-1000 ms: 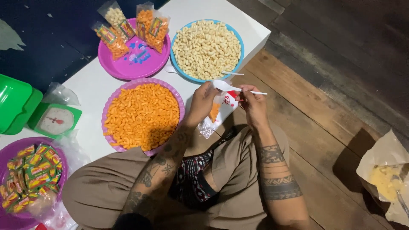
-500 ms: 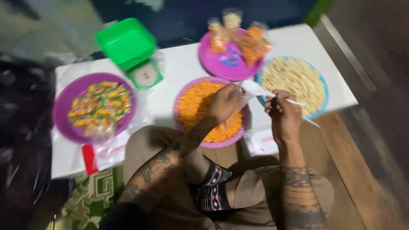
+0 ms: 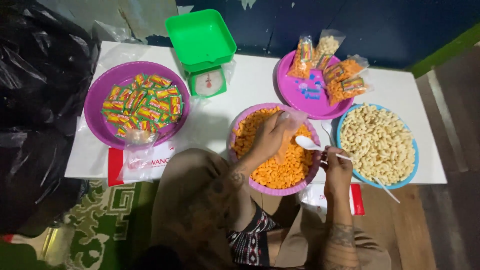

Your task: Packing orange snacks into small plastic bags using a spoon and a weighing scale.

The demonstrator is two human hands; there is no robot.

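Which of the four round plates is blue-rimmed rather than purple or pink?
The blue plate at the far right, heaped with pale puffed snacks. The other three are purple or pink and hold orange snacks, wrapped sweets or filled bags.

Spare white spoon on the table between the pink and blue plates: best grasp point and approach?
Take the spare spoon by its handle, from above. It lies flat on the white table in the narrow gap between pink plate and blue plate, so side approach looks blocked; pinch across the thin handle, probably.
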